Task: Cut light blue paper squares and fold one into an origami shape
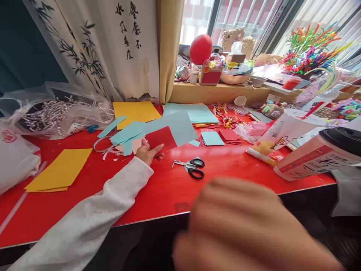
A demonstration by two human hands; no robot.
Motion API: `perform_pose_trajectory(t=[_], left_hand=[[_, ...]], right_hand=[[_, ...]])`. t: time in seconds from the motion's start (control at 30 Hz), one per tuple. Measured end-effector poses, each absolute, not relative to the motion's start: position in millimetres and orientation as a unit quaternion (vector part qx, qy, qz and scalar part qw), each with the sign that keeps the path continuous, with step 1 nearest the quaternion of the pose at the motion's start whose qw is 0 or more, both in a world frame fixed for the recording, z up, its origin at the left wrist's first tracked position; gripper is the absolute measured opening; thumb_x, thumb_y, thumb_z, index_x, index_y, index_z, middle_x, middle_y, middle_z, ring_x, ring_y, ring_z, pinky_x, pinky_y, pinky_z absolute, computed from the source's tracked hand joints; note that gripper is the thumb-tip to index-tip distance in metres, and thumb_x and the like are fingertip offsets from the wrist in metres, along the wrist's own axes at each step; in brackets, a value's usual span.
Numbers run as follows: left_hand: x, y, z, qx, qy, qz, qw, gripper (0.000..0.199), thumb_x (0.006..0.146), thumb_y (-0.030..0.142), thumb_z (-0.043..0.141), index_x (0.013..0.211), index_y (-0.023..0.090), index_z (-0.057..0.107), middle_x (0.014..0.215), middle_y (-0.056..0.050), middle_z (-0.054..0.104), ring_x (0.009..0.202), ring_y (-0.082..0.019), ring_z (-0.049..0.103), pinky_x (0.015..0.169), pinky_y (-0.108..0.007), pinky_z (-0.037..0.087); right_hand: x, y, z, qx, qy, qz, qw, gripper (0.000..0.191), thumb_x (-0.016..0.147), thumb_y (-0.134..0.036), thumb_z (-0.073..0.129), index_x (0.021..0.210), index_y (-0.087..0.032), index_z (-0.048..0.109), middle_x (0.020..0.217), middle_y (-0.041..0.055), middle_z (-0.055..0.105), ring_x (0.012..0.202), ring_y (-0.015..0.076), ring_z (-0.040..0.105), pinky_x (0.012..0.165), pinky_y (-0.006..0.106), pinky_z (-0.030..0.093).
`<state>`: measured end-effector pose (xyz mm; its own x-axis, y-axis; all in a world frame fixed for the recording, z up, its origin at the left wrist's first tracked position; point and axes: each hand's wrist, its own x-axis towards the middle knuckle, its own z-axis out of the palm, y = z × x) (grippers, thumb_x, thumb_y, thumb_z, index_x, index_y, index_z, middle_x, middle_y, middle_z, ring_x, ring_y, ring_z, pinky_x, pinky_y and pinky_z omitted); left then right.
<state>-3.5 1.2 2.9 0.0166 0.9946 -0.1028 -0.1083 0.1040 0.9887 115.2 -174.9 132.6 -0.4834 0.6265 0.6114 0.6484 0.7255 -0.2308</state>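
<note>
My left hand [148, 152] pinches the lower left edge of a red sheet of paper [163, 138], thumb on top, above the table. Behind the sheet lies a large light blue sheet [182, 126]. Scissors with black handles [193, 165] rest on the red table, right of my left hand, over a light blue scrap. My right hand [239, 222] is close to the camera, in front of the table edge, smeared by motion; its fingers curl downward and their tips are hidden.
Yellow paper [60, 169] lies at left. Small blue cards [213, 138] and red cards [229, 136] sit at the back. Two large drink cups [313, 158] [289, 130] stand at right. A plastic bag with bead strings [60, 113] is at back left; a red balloon [200, 49] is on the windowsill.
</note>
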Motion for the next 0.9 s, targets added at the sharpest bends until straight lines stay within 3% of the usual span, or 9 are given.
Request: perform_pose_trajectory(t=[0.07, 0.17, 0.3, 0.43, 0.6, 0.73, 0.9], left_hand=[[-4, 1, 3, 0.443, 0.495, 0.512, 0.544, 0.033, 0.049, 0.034, 0.075, 0.053, 0.012, 0.05, 0.041, -0.001, 0.054, 0.037, -0.011, 0.05, 0.039, -0.024, 0.043], [-3, 1, 2, 0.437, 0.492, 0.525, 0.54, 0.035, 0.05, 0.034, 0.074, 0.05, 0.013, 0.046, 0.038, -0.001, 0.052, 0.035, -0.01, 0.049, 0.037, -0.023, 0.042], [-2, 2, -1, 0.439, 0.486, 0.515, 0.553, 0.035, 0.048, 0.033, 0.075, 0.053, 0.013, 0.046, 0.038, 0.003, 0.048, 0.036, -0.011, 0.05, 0.037, -0.023, 0.041], [-3, 2, -2, 0.446, 0.48, 0.515, 0.553, 0.035, 0.049, 0.034, 0.075, 0.053, 0.014, 0.046, 0.04, 0.003, 0.048, 0.037, -0.012, 0.051, 0.037, -0.024, 0.041], [-5, 1, 0, 0.439, 0.49, 0.51, 0.554, 0.037, 0.049, 0.034, 0.075, 0.052, 0.015, 0.044, 0.039, 0.001, 0.05, 0.037, -0.011, 0.05, 0.038, -0.025, 0.042], [-4, 1, 1, 0.435, 0.488, 0.517, 0.553, 0.038, 0.051, 0.034, 0.074, 0.049, 0.015, 0.041, 0.038, -0.001, 0.051, 0.039, -0.012, 0.052, 0.038, -0.024, 0.042], [-6, 2, 0, 0.452, 0.463, 0.513, 0.564, 0.034, 0.054, 0.035, 0.071, 0.052, 0.014, 0.045, 0.04, -0.002, 0.055, 0.038, -0.01, 0.05, 0.038, -0.024, 0.041]], right_hand=[[137, -147, 113, -0.47, -0.833, -0.024, 0.292, 0.022, 0.081, -0.014, 0.04, 0.079, -0.021, 0.061, 0.076, 0.0024, 0.062, 0.074, 0.0132, 0.056, 0.063, 0.025, 0.043], [178, -113, 63, -0.589, -0.786, 0.0, 0.187, 0.021, 0.08, -0.02, 0.047, 0.097, -0.017, 0.058, 0.096, 0.0072, 0.062, 0.091, 0.0194, 0.055, 0.076, 0.031, 0.044], [211, -96, 8, -0.612, -0.777, 0.076, 0.122, 0.023, 0.075, -0.024, 0.054, 0.096, -0.015, 0.059, 0.093, 0.0097, 0.06, 0.089, 0.0205, 0.054, 0.078, 0.033, 0.043], [213, -93, 1, -0.632, -0.758, 0.106, 0.123, 0.018, 0.073, -0.029, 0.055, 0.082, -0.015, 0.06, 0.077, 0.0077, 0.06, 0.073, 0.0187, 0.054, 0.063, 0.03, 0.041], [215, -96, 8, -0.642, -0.707, 0.22, 0.198, 0.02, 0.067, -0.031, 0.058, 0.08, -0.017, 0.052, 0.073, 0.003, 0.06, 0.059, 0.0124, 0.049, 0.055, 0.026, 0.036], [215, -105, 2, -0.551, -0.621, 0.469, 0.302, 0.035, 0.067, -0.025, 0.061, 0.097, -0.018, 0.043, 0.077, 0.0014, 0.057, 0.061, 0.0093, 0.05, 0.051, 0.021, 0.037], [208, -115, -4, -0.462, -0.503, 0.63, 0.37, 0.056, 0.066, -0.023, 0.064, 0.117, -0.022, 0.039, 0.074, -0.0016, 0.052, 0.041, 0.001, 0.03, 0.033, 0.016, 0.017]])
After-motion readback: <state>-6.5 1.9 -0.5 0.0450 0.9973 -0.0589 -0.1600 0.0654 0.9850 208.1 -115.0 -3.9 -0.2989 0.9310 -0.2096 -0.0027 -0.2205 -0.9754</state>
